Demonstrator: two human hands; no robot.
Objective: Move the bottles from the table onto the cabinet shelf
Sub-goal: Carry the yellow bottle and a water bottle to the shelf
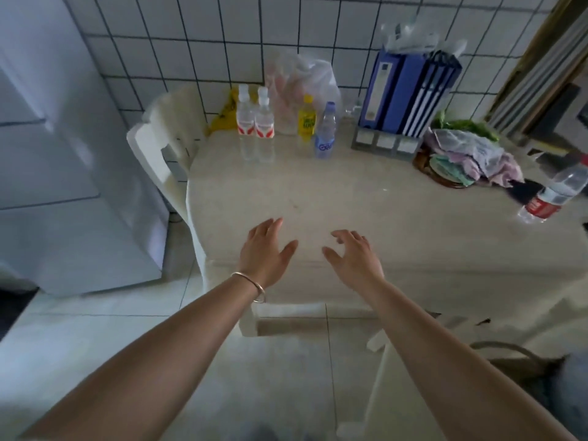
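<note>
White-tiled wall is seen behind a pale beige table. Four upright plastic bottles are grouped at the table's far edge: two clear red-labelled bottles, a yellow bottle, a blue-labelled bottle. A fifth clear red-labelled bottle is noted at the table's right edge. Left hand and right hand are held over the table's near edge, fingers spread, nothing gripped.

Empty hands over a table of bottles

The left hand and right hand hover, fingers spread, above the table; four bottles stand by the tiled wall.
</note>
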